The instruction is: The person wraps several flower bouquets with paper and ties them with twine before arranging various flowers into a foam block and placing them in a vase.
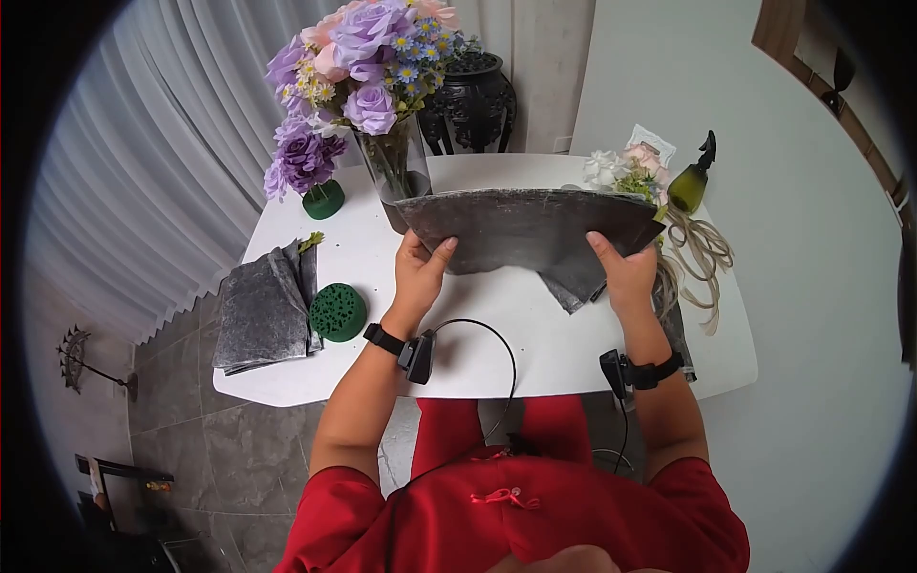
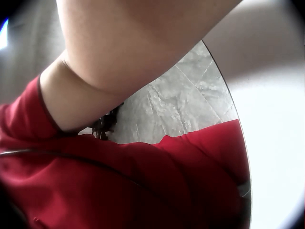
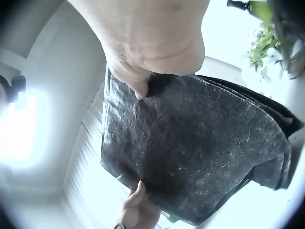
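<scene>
Both hands hold up a floppy stack of thin black sheets [image 1: 525, 229] with whitish scuffs, raised over the table's middle. My left hand [image 1: 420, 272] grips its left side, thumb on the near face and fingers behind. On the opposite side, my right hand [image 1: 626, 272] pinches the stack the same way. Several layers fan apart along one edge of the black sheets [image 3: 190, 138] in the right wrist view. A dark folded corner hangs below the stack near the right hand. The left wrist view has only the arm, red clothing and table edge, with the held stack out of sight.
On the white table [image 1: 458, 353], folded dark sheets [image 1: 263, 310] lie left, beside green floral foam [image 1: 338, 312]. Behind stand a glass vase [image 1: 396, 158] of flowers and purple flowers in foam [image 1: 323, 199]. A green spray bottle [image 1: 688, 186] and beige ribbon [image 1: 702, 248] are right.
</scene>
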`<state>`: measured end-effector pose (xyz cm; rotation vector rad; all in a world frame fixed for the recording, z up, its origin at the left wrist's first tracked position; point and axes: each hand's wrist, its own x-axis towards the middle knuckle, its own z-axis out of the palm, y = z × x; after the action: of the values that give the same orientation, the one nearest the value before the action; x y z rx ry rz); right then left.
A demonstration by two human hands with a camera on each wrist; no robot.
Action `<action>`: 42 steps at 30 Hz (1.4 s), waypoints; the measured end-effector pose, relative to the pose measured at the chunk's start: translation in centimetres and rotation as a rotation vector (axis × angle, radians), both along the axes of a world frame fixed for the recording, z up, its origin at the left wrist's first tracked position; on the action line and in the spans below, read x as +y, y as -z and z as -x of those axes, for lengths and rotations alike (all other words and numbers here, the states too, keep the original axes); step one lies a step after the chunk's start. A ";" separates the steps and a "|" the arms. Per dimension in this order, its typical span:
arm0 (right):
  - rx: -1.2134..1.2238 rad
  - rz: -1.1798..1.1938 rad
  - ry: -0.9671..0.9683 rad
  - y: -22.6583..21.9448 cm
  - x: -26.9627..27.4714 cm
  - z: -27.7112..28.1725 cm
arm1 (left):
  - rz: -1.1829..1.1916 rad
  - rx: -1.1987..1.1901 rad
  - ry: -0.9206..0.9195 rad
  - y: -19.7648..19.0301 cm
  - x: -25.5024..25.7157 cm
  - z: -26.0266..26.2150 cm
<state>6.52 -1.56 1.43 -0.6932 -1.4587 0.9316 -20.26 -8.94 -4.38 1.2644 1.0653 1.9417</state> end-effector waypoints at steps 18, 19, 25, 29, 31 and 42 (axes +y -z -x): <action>-0.216 0.366 -0.158 3.0 2.7 -1.8 | 0.571 0.075 0.199 -3.7 -2.1 2.1; -0.347 0.438 -0.150 5.0 3.0 -2.2 | 0.672 0.202 0.128 -0.3 -1.6 3.2; -0.951 0.287 0.131 6.7 1.6 -4.6 | 0.925 0.628 0.064 -0.8 -4.5 -0.6; -0.981 0.102 0.204 4.4 1.9 -7.4 | 0.805 0.910 -0.079 -1.2 -4.1 0.1; -1.075 -0.248 0.517 2.8 2.7 -9.1 | 0.728 1.081 -0.281 -2.1 -3.9 0.2; -1.099 0.179 0.485 2.1 6.6 -14.2 | 0.295 1.125 0.137 -0.6 1.0 -5.2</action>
<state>20.75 5.01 -0.68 -1.7748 -1.9848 0.2544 -15.07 -7.93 -3.78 2.2119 1.6097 0.8100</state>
